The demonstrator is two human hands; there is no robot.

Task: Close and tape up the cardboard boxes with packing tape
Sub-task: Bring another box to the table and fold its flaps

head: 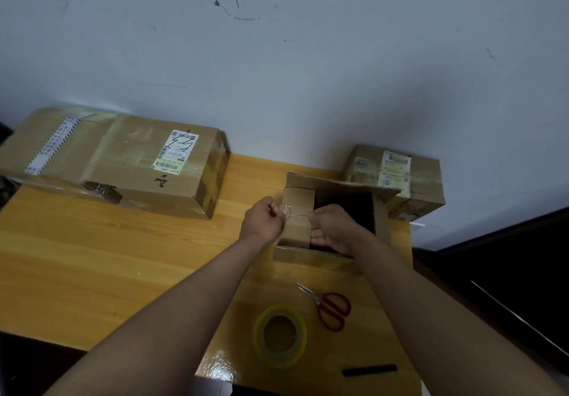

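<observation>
Head view: left hand (264,220) and right hand (331,229) are pinching a tape strip (300,214) crosswise over the open box (311,257) near the tabletop's (123,257) right edge.

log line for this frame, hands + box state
phase: taping open box | left hand: pinches clear tape strip | right hand: holds strip's other end over side flap | tape roll, scissors: idle on table
</observation>
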